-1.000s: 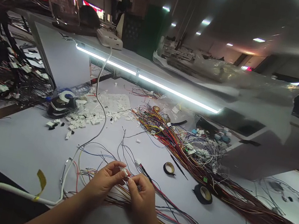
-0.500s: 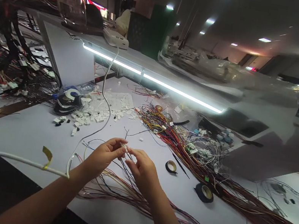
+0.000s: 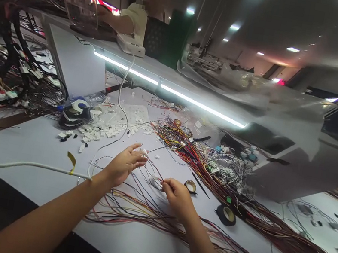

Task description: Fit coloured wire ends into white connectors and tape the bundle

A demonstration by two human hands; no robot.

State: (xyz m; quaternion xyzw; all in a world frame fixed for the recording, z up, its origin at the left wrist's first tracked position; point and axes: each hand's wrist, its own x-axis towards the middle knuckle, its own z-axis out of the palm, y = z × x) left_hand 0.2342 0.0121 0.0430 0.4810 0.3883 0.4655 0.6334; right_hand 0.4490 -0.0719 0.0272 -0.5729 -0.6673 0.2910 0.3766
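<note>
My right hand (image 3: 178, 195) pinches a few thin dark wires (image 3: 156, 169) between thumb and fingertips, above the white table. From that pinch the wires run up and left to a small white connector (image 3: 144, 152) at the fingertips of my left hand (image 3: 126, 164). The left fingers are stretched and apart; the connector lies against them, and no firm grip shows. Another small white piece (image 3: 156, 178) is among the wires beside my right fingertips. Below both hands, a loose bundle of coloured wires (image 3: 140, 217) spreads across the table.
White connector housings (image 3: 103, 130) lie piled at the left behind a white cable (image 3: 50, 168). A thick wire harness (image 3: 198, 155) crosses to the right, beside two black tape rolls (image 3: 190, 186). A lit tube (image 3: 199, 102) hangs under the shelf; a person (image 3: 137, 20) is behind it.
My hands have moved apart: the right went right and down along the wires, the left slightly up with its fingers opened. The person behind the shelf has shifted.
</note>
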